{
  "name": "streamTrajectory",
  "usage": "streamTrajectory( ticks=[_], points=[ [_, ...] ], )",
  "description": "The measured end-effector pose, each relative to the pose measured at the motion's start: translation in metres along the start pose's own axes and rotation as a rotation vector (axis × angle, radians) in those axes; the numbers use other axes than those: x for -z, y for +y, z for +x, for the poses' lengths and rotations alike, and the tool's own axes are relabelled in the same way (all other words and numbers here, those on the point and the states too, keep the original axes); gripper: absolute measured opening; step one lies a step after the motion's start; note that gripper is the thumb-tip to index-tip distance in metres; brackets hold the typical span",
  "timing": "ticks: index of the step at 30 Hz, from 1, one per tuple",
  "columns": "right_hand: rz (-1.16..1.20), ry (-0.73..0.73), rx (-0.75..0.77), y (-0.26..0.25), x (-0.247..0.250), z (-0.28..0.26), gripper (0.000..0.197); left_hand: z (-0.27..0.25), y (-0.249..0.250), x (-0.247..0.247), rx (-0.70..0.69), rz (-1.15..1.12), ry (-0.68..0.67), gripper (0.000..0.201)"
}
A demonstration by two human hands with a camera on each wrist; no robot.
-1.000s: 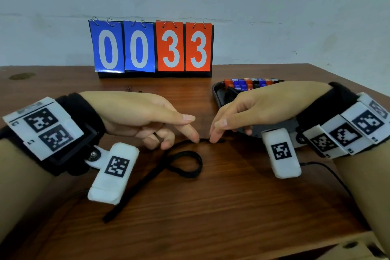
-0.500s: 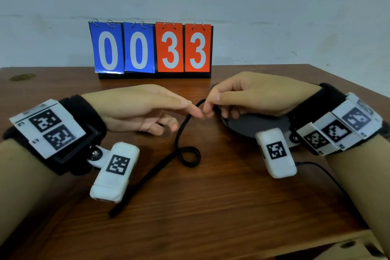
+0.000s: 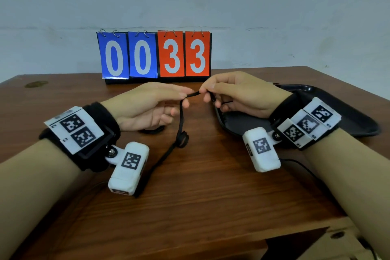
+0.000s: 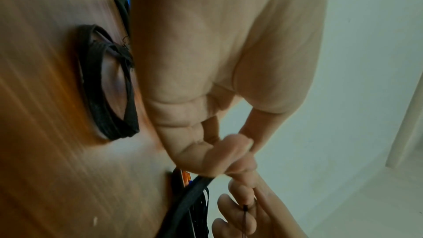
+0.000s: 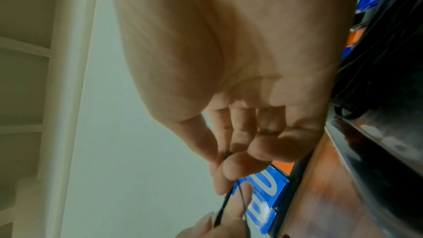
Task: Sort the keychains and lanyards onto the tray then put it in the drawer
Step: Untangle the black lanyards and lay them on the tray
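Both hands, the left hand (image 3: 152,105) and right hand (image 3: 238,95), pinch one long black fabric lanyard (image 3: 181,124) above the brown wooden desk (image 3: 200,196), not yet on the black plastic tray (image 3: 348,112), and I judge the drawer step remains

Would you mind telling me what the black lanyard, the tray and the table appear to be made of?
Lanyard: apparently woven fabric strap, matte, hanging limp with a knot.
Tray: probably plastic, black and slightly glossy, with a smooth moulded rim.
Table: wood or wood-look laminate, reddish-brown with grain streaks and a soft sheen.
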State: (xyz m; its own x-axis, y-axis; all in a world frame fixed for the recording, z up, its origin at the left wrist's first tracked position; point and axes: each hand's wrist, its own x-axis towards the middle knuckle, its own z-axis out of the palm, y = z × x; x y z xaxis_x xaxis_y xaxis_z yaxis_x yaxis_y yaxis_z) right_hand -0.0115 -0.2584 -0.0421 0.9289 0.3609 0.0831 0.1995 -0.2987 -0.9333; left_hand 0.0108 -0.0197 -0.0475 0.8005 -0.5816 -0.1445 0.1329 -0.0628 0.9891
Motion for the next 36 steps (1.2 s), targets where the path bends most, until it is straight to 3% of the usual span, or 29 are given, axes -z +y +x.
streamTrajectory(
  ticks=[6, 13, 17, 22, 26, 31, 36],
  points=[
    [-0.042, 0.01, -0.01, -0.001, -0.001, -0.001, 0.025, -0.003, -0.002, -0.002, 0.083, 0.101, -0.048, 0.024],
    [-0.225, -0.116, -0.007, -0.002, 0.005, -0.006, 0.024, -0.004, 0.002, 0.001, -0.123, -0.141, -0.096, 0.019],
    [-0.074, -0.248, 0.068, -0.003, 0.002, -0.009, 0.021, -0.003, 0.001, 0.0, -0.209, -0.285, -0.138, 0.019],
    [0.121, -0.418, 0.093, -0.002, -0.003, -0.01, 0.02, -0.003, -0.001, 0.002, -0.255, -0.294, -0.208, 0.016],
    [0.092, -0.367, 0.089, -0.006, -0.002, -0.012, 0.017, -0.002, -0.001, 0.002, -0.276, -0.237, -0.166, 0.017],
    [0.013, -0.209, 0.067, -0.005, 0.004, -0.009, 0.019, 0.003, -0.001, 0.0, -0.251, -0.143, 0.031, 0.02],
    [-0.025, -0.07, 0.067, 0.001, 0.013, -0.005, 0.02, 0.004, -0.001, 0.006, -0.226, -0.077, 0.133, 0.025]
  ],
)
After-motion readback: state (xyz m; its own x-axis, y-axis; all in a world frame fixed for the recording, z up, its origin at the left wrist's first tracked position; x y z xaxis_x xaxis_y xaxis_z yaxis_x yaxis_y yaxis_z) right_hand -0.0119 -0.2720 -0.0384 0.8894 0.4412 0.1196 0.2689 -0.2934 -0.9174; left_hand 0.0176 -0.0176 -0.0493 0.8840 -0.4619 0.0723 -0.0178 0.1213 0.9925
